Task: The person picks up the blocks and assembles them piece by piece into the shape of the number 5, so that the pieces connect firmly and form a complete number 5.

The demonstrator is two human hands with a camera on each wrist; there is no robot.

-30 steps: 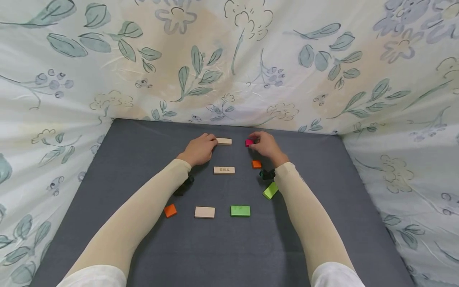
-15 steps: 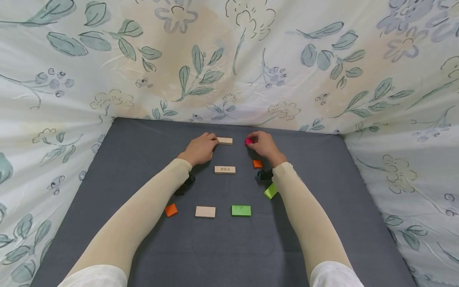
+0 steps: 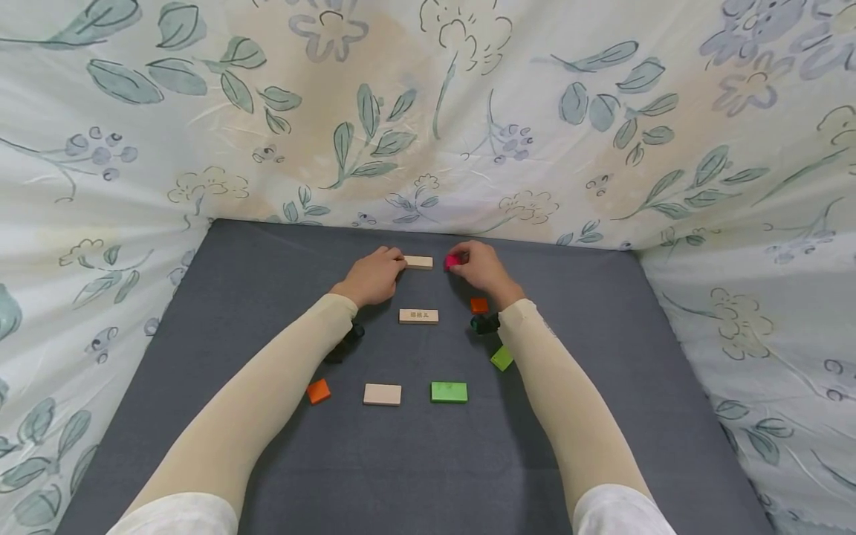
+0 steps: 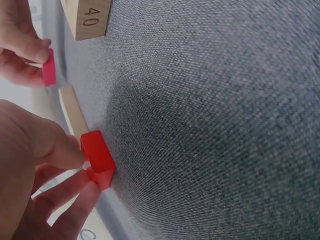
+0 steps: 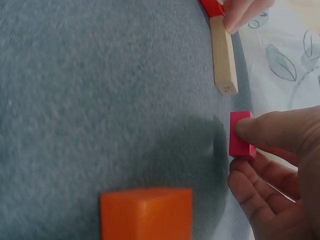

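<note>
My left hand (image 3: 371,278) is at the back of the table. In the left wrist view its thumb and fingers pinch a red block (image 4: 99,154), which meets the end of a plain wooden block (image 3: 419,262). To the right, my right hand (image 3: 483,268) grips a small pink block (image 5: 240,134) between thumb and fingers. A gap separates the pink block from the wooden block's free end. An orange block (image 3: 478,305) lies nearer to me, below the right hand.
A wooden block with carved marks (image 3: 418,316) lies mid-table. Closer in are an orange block (image 3: 318,391), a pale wooden block (image 3: 383,394), a green block (image 3: 449,392) and a lime block (image 3: 502,358) partly under the right forearm. Floral cloth (image 3: 374,148) rises behind the table.
My right hand has moved left with the pink block, bringing it closer to the wooden block. The left hand stays in place.
</note>
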